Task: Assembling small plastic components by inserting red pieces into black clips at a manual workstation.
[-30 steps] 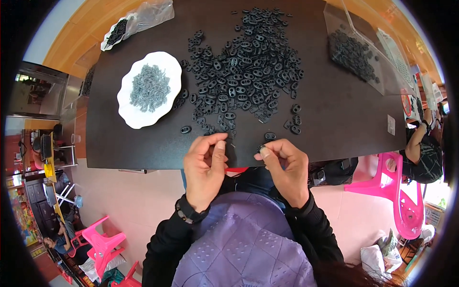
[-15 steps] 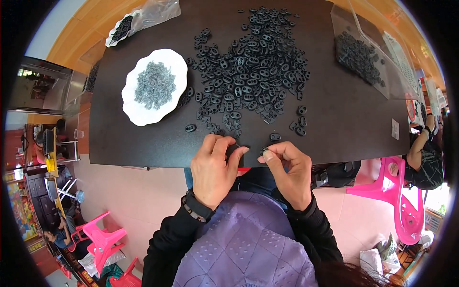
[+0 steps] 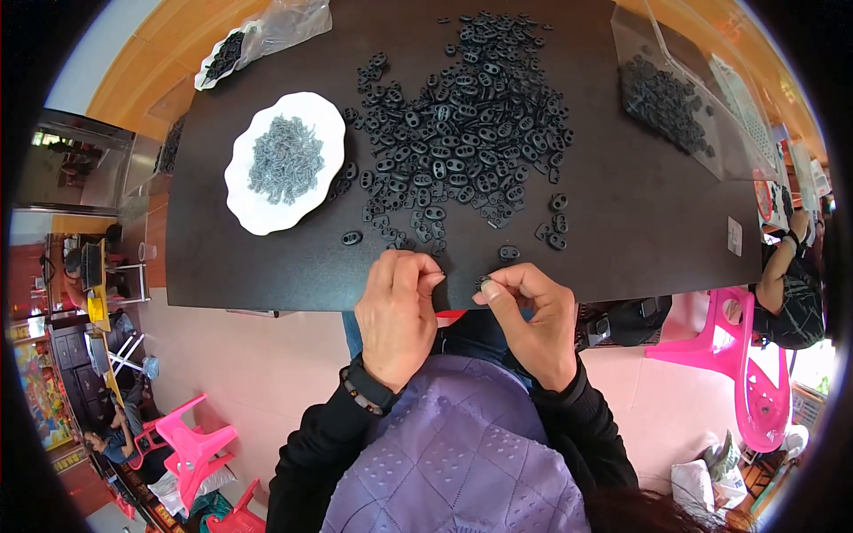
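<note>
Thumb and forefinger of my right hand pinch a small black cord lock piece just above the table's near edge. To its left, my left hand is closed, thumb pressed to forefinger; whatever lies in that pinch is too small to make out. The two hands are apart, fingertips facing each other. Beyond them spreads a large heap of black two-holed cord lock parts. One cord lock lies singly by my right fingers. At the left, a scalloped white plate holds a pile of small metal springs.
A clear plastic bin with black parts stands at the table's far right. At the far left are a small white dish of black pieces and a clear bag. Pink chairs stand around; a person sits at right.
My left thumb and forefinger, apart before, are now pressed together. The right hand keeps its pinch on the black piece and has shifted slightly left.
</note>
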{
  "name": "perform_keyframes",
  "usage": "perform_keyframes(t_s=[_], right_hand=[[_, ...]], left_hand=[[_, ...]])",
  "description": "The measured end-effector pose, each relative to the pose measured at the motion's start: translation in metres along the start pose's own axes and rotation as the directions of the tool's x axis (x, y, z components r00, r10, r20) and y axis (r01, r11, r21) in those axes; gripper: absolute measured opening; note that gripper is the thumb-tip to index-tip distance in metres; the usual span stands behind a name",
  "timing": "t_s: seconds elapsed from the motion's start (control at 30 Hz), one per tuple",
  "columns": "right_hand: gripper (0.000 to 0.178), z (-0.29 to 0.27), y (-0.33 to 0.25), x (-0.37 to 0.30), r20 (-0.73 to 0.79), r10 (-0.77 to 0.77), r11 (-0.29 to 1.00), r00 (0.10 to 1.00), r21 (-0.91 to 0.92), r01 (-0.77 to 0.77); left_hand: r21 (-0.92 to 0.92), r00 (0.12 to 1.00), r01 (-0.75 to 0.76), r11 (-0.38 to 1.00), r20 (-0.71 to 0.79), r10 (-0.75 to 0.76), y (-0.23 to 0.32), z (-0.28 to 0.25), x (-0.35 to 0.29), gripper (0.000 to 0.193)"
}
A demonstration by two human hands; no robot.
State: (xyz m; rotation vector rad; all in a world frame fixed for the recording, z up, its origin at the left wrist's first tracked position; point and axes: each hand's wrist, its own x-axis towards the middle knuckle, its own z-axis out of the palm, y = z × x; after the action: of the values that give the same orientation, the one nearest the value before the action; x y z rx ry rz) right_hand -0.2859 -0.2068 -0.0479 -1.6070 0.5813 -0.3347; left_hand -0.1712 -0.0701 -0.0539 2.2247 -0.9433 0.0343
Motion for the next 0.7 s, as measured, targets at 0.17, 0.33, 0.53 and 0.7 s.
perform_keyframes(t_s=[0.17, 0.33, 0.53, 0.7], right_hand=[[0.008, 0.004, -0.006, 0.000, 0.048, 0.001, 1.000, 0.999, 0.019, -0.002], [0.007, 0.006, -0.014, 0.003, 0.072, -0.002, 1.000, 0.997, -0.029, 0.004], [0.007, 0.006, -0.014, 0.002, 0.065, -0.010, 0.999, 0.998, -0.050, 0.013], [0.008, 0.006, -0.017, 0.002, 0.066, 0.003, 0.999, 0.998, -0.051, 0.000]], left_hand=[[-0.315, 0.986, 0.148, 0.937, 0.119, -0.116, 0.002, -0.008, -0.002, 0.013], [-0.364, 0.989, 0.121, 0.923, 0.124, -0.081, 0.007, -0.006, -0.005, 0.016], [-0.340, 0.993, 0.087, 0.936, 0.106, -0.054, 0.008, -0.008, -0.005, 0.017], [-0.322, 0.993, 0.079, 0.943, 0.108, -0.046, 0.007, -0.007, -0.007, 0.016]])
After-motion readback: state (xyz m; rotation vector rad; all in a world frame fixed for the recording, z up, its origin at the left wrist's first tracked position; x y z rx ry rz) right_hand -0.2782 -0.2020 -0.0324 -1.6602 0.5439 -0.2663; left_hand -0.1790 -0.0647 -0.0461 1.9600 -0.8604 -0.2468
